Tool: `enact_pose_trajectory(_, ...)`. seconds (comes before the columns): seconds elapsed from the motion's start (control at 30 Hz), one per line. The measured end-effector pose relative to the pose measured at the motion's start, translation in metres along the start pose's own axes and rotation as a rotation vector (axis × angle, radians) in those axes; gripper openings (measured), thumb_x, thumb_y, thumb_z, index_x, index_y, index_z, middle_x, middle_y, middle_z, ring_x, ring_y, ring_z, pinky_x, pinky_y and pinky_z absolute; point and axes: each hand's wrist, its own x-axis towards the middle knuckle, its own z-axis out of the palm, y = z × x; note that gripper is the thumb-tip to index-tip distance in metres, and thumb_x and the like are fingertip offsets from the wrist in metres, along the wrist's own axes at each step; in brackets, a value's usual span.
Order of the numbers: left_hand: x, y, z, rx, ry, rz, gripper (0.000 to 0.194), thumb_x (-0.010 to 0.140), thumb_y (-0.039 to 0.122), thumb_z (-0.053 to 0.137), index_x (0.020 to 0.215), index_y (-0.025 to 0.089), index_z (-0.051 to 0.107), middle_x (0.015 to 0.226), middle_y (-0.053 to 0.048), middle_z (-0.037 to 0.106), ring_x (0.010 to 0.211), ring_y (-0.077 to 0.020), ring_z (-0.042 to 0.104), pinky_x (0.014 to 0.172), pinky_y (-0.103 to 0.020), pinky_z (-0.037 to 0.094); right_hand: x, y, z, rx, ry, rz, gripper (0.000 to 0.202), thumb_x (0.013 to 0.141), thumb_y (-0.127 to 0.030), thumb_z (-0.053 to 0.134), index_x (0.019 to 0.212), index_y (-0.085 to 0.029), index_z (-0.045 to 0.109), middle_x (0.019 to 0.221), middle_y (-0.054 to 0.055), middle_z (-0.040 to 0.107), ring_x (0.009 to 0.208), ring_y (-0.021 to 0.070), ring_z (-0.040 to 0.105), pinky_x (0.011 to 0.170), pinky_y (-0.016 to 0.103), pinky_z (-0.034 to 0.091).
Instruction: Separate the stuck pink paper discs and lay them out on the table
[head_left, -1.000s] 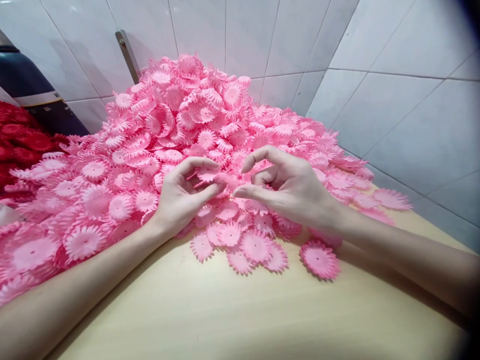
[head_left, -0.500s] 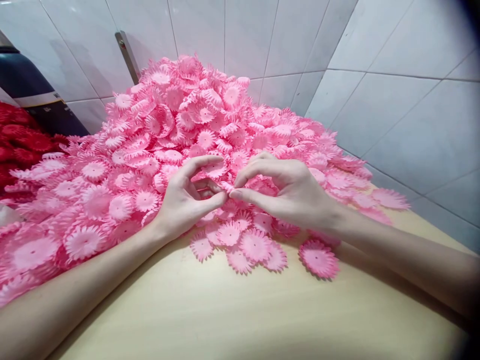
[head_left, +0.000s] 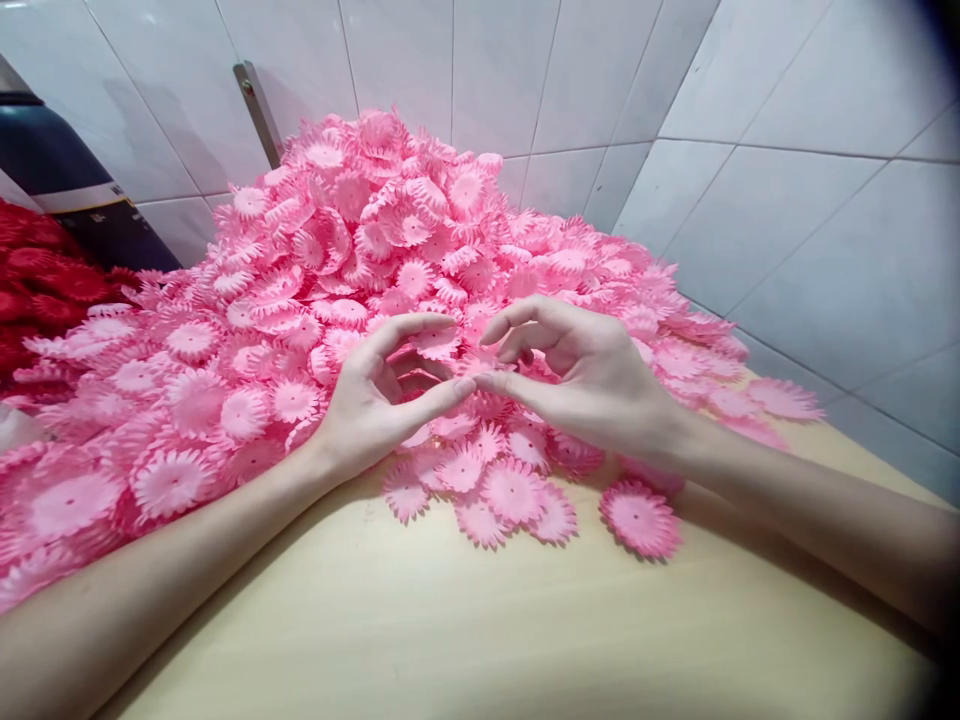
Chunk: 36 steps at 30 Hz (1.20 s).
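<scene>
Thumb and forefinger of the left hand (head_left: 371, 405) are parted in a wide curve, and the fingers of the right hand (head_left: 600, 380) are bent above its thumb. Whether anything is grasped by either hand cannot be told, as the small pink shapes at the fingertips are blurred and partly covered. The two thumb tips are found close together, possibly touching. One pink flower (head_left: 437, 344) is seen within the curve of the left hand, just beyond the thumb and under the forefinger. It is nearer to the left hand than to the right; being round, no long axis is shown by it, and its face is seen at a slant. Whether it is held or merely lies behind cannot be confirmed.

Beyond both hands, a high pile (head_left: 405, 220) of like flowers is banked against the tiled wall (head_left: 810, 230). Nearer flowers (head_left: 512, 490) are spread overlapping on the table (head_left: 420, 610), with a darker-edged flower (head_left: 639, 518) apart to their right. At far left, red flowers (head_left: 37, 275) and a dark bottle (head_left: 97, 215) are noted. Between the hands, the view of the pile is partly blocked by the curled fingers
</scene>
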Motion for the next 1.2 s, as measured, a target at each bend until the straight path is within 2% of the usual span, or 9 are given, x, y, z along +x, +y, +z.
enact_pose_trajectory(0.1, 0.0, -0.001, 0.0, -0.059, -0.022, 0.001, 0.04, 0.073, 0.019, 0.074, 0.11, 0.02, 0.057, 0.117, -0.006, 0.058, 0.089, -0.0151, 0.066, 0.079, -0.029, 0.061, 0.0, -0.002, 0.001, 0.03, -0.055, 0.01, 0.019, 0.081, -0.021, 0.065, 0.094, -0.02, 0.052, 0.078, 0.001, 0.06, 0.064, 0.0134, 0.057, 0.059, 0.031, 0.048)
enact_pose_trajectory(0.23, 0.001, -0.003, -0.001, -0.083, -0.09, 0.013, 0.048, 0.068, 0.016, 0.077, 0.111, 0.02, 0.057, 0.119, -0.006, 0.056, 0.094, -0.018, 0.066, 0.082, -0.033, 0.061, -0.001, -0.003, 0.004, 0.038, -0.029, 0.024, 0.013, 0.085, -0.024, 0.06, 0.088, -0.021, 0.049, 0.052, -0.008, 0.042, 0.043, 0.0088, 0.038, 0.043, 0.026, 0.033)
enact_pose_trajectory(0.5, 0.001, -0.005, -0.001, -0.042, -0.067, 0.079, 0.04, 0.071, 0.014, 0.074, 0.108, 0.018, 0.059, 0.112, -0.006, 0.061, 0.092, -0.0165, 0.067, 0.085, -0.032, 0.06, -0.001, 0.002, 0.003, 0.084, -0.153, 0.069, 0.016, 0.083, -0.024, 0.065, 0.091, -0.019, 0.051, 0.053, -0.008, 0.047, 0.045, 0.0071, 0.04, 0.043, 0.023, 0.031)
enact_pose_trajectory(0.6, 0.003, -0.005, -0.002, 0.019, 0.018, 0.074, 0.036, 0.072, 0.016, 0.074, 0.105, 0.016, 0.06, 0.109, -0.006, 0.063, 0.088, -0.0143, 0.067, 0.081, -0.028, 0.06, -0.001, 0.001, 0.002, 0.073, -0.084, 0.055, 0.021, 0.079, -0.028, 0.07, 0.09, -0.02, 0.053, 0.053, -0.009, 0.045, 0.043, 0.0071, 0.039, 0.042, 0.024, 0.031)
enact_pose_trajectory(0.7, 0.005, -0.005, -0.002, 0.089, 0.156, 0.062, 0.032, 0.073, 0.016, 0.073, 0.102, 0.015, 0.061, 0.108, -0.006, 0.063, 0.087, -0.0124, 0.066, 0.078, -0.024, 0.06, 0.0, -0.001, -0.001, 0.021, 0.106, 0.055, 0.026, 0.074, -0.032, 0.074, 0.087, -0.021, 0.054, 0.05, -0.009, 0.043, 0.041, 0.0075, 0.038, 0.041, 0.025, 0.029)
enact_pose_trajectory(0.8, 0.005, -0.005, -0.002, 0.105, 0.191, 0.07, 0.035, 0.071, 0.016, 0.075, 0.103, 0.015, 0.06, 0.109, -0.006, 0.063, 0.088, -0.012, 0.066, 0.078, -0.023, 0.06, 0.002, -0.001, -0.006, -0.087, 0.245, 0.088, 0.025, 0.073, -0.036, 0.075, 0.08, -0.021, 0.056, 0.047, -0.009, 0.037, 0.04, 0.0076, 0.033, 0.042, 0.026, 0.028)
enact_pose_trajectory(0.9, 0.003, -0.004, -0.001, 0.115, 0.137, 0.112, 0.041, 0.069, 0.017, 0.077, 0.106, 0.016, 0.059, 0.11, -0.006, 0.062, 0.089, -0.0131, 0.065, 0.076, -0.024, 0.061, 0.004, -0.001, -0.008, -0.155, 0.209, 0.085, 0.022, 0.074, -0.038, 0.074, 0.074, -0.021, 0.059, 0.053, -0.005, 0.047, 0.046, 0.0093, 0.041, 0.046, 0.028, 0.034)
enact_pose_trajectory(1.07, -0.002, -0.001, 0.0, 0.133, 0.018, 0.167, 0.042, 0.069, 0.017, 0.076, 0.107, 0.018, 0.059, 0.108, -0.006, 0.063, 0.095, -0.0151, 0.064, 0.076, -0.023, 0.061, 0.002, -0.004, -0.001, -0.124, -0.032, -0.008, 0.011, 0.075, -0.03, 0.073, 0.076, -0.022, 0.066, 0.075, 0.001, 0.067, 0.07, 0.0161, 0.061, 0.066, 0.033, 0.049)
enact_pose_trajectory(1.2, -0.002, 0.002, 0.001, 0.088, -0.029, 0.159, 0.044, 0.068, 0.015, 0.077, 0.108, 0.018, 0.059, 0.106, -0.005, 0.062, 0.094, -0.0162, 0.065, 0.081, -0.028, 0.062, 0.0, -0.003, 0.001, -0.043, -0.014, 0.001, 0.003, 0.079, -0.022, 0.068, 0.081, -0.023, 0.067, 0.082, 0.002, 0.07, 0.078, 0.0173, 0.064, 0.074, 0.034, 0.052)
